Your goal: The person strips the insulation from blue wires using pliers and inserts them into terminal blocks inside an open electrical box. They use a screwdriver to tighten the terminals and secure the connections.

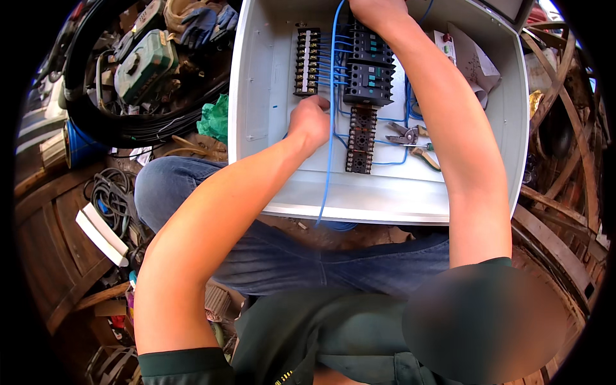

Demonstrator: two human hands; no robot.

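A light grey metal electrical enclosure (385, 200) lies open across my lap. Inside it a black terminal block (307, 61) is joined by several short blue wires to two stacked black contactors (368, 83). Below these sits a column of dark relay sockets (360, 142). My left hand (310, 122) is closed just under the terminal block; whatever its fingers hold is hidden. My right hand (380, 9) reaches over the top of the upper contactor, its fingers cut off by the picture's edge. A long loose blue wire (330, 154) runs down past my left hand and over the enclosure's near edge.
Pliers (404, 133) and a screwdriver (421, 148) lie in the enclosure right of the sockets. Crumpled paper (476, 59) lies at its right side. Outside on the left are a black cable coil (151, 136), a green toolbox (146, 65) and a green plastic bag (214, 119).
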